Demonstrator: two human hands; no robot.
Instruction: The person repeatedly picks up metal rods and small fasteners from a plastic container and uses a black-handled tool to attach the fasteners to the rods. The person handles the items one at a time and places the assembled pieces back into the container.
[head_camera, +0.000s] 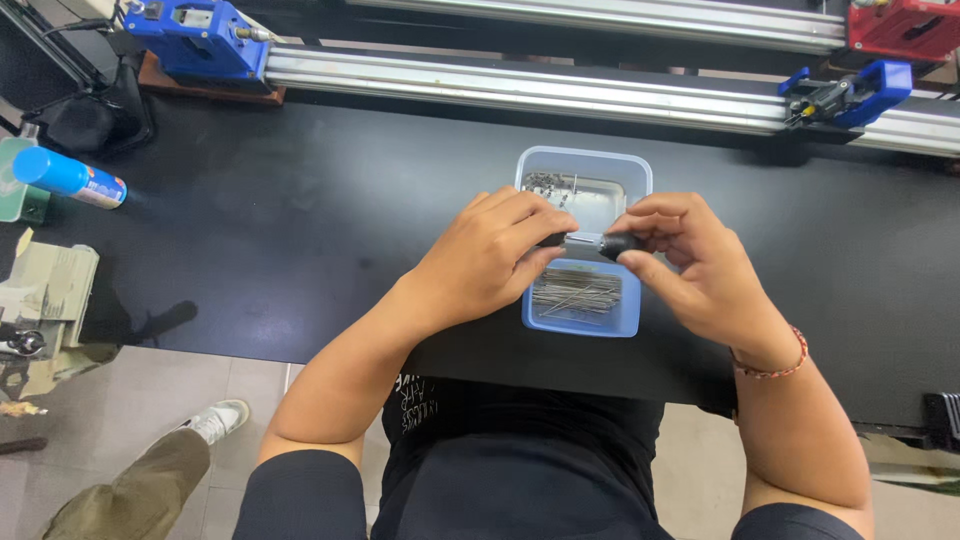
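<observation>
Nearest the camera, the person's black shirt and both forearms lead up to the black flat table (300, 230); a woven reddish bracelet (775, 368) circles the right wrist. Over the blue rectangular plastic tray (585, 325) both hands meet. The left hand (485, 258) has its fingers (540, 215) pressed together, pinching one end of a small slim tool with a black handle and metal shaft (590, 243); the right hand (695, 255) pinches the black handle end between thumb and forefinger. The tool is held level just above the tray's middle. Inside the tray, a heap of thin metal pins (578, 292) lies in the near half, and smaller metal parts (548, 184) in the far half. Well to the left of the tray lies a blue spray can (68, 177). Beyond the tray runs a long aluminium rail (520, 90) with blue clamps (200, 35).
</observation>
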